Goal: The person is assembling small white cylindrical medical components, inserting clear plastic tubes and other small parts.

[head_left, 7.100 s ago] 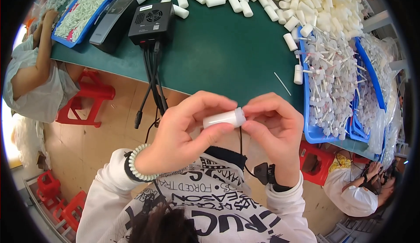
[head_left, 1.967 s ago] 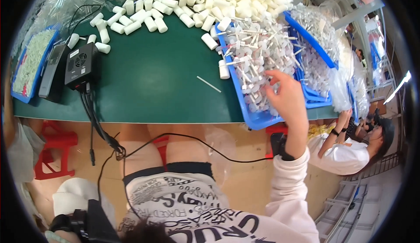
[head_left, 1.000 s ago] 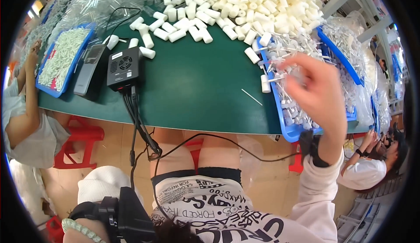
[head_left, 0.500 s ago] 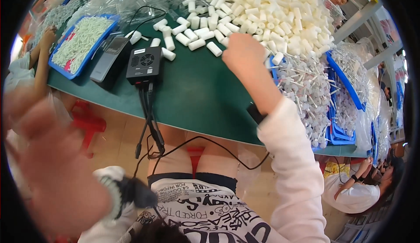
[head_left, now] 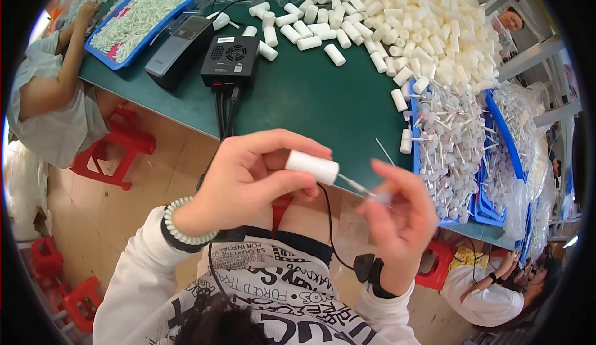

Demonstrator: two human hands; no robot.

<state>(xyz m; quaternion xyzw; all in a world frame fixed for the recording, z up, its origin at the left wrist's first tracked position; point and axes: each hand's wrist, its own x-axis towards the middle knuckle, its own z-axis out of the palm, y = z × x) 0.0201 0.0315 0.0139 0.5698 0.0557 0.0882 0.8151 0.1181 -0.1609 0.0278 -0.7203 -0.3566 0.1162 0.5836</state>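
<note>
Fingers (head_left: pixel 299 141) of the left hand (head_left: pixel 233 177) grip a white cylinder (head_left: pixel 312 167), thumb on its near side. The right hand (head_left: pixel 402 217), partly blurred, pinches the disc end of a stemmed piece (head_left: pixel 354 185); the rod meets the cylinder's right end, above the near edge of the green table (head_left: pixel 298 106). Beyond stand a black box (head_left: pixel 230 59), a grey device (head_left: pixel 177 53) and a cylinder pile (head_left: pixel 428 31). A thin stick (head_left: pixel 385 151) lies between the right hand and a blue tray (head_left: pixel 415 168). Both sleeved forearms (head_left: pixel 133 273) rise from below, wrists angled inward.
</note>
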